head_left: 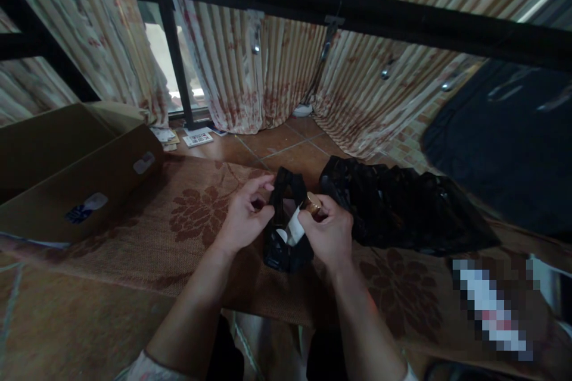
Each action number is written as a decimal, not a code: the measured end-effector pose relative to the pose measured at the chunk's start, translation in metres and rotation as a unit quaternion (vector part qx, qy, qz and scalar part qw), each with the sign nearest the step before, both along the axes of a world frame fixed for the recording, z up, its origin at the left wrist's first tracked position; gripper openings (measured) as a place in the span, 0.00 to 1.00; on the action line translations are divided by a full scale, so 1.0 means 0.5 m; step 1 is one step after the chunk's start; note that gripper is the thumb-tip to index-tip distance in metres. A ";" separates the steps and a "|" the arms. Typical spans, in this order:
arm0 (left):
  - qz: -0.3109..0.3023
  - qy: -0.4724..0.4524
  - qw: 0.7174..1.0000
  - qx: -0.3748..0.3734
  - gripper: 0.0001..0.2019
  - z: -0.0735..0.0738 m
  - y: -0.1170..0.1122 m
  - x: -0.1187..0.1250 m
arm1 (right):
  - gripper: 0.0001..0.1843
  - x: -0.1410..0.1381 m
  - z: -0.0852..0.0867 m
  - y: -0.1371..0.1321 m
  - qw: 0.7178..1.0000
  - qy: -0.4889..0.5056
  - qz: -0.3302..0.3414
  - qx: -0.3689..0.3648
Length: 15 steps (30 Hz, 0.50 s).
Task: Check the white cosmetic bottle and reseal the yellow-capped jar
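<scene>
Your black bag [289, 259] lies on the patterned cloth [156, 256] between your hands, its long axis running near to far, opening upward. Your right hand [329, 231] grips a gold-topped item [314, 201], its top pointing far; your left hand [248, 214] curls at the bag's left edge, but you can't tell whether it pinches. More black bags [402, 202] crowd the right; a cardboard box [120, 178] stands left, its blue-white label [84, 208] unreadable.
</scene>
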<state>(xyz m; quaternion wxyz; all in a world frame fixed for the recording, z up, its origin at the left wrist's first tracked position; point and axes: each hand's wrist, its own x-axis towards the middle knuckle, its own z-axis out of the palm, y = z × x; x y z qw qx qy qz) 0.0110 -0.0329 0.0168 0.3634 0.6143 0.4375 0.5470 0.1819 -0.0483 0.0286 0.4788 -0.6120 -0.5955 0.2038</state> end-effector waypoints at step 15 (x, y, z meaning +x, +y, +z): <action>-0.008 -0.002 1.000 0.002 0.24 -0.004 -0.002 0.005 | 0.15 0.004 -0.024 0.013 0.999 -0.001 0.035 -0.009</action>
